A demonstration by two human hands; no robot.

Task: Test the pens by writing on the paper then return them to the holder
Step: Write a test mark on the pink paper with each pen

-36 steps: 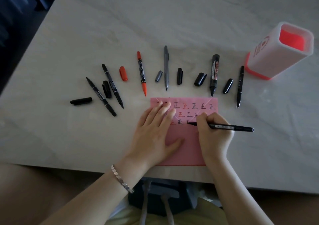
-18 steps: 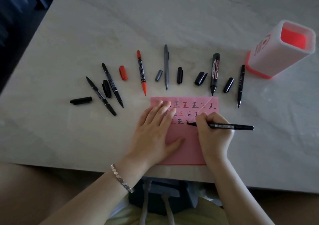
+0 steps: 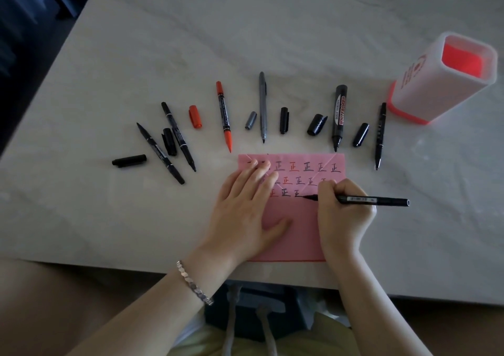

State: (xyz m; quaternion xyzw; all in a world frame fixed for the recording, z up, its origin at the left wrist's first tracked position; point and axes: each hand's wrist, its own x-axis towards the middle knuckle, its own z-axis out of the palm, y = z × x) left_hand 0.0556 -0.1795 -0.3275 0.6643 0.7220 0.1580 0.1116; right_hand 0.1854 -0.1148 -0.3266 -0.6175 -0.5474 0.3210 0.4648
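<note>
1. Your right hand (image 3: 345,213) grips the slim black fine-tip pen (image 3: 371,200), fingers curled round the barrel near the tip. The tip touches the pink sheet of paper (image 3: 297,235) at the third row of written characters.
2. Your left hand (image 3: 242,213) lies flat with straight fingers, pressing the paper's left half onto the pale marbled table (image 3: 191,41). It holds nothing.
3. The pen's long axis runs almost level across the view, with the tip to the left and the tail sticking out to the right past your knuckles.
4. The white square pen holder with the red inside (image 3: 436,88) stands up and to the right of your right hand, well apart. That hand is the nearer one, and the pen's tail points to that side.
5. Loose black caps (image 3: 284,120) lie beyond the paper. I cannot tell which one fits this pen.
</note>
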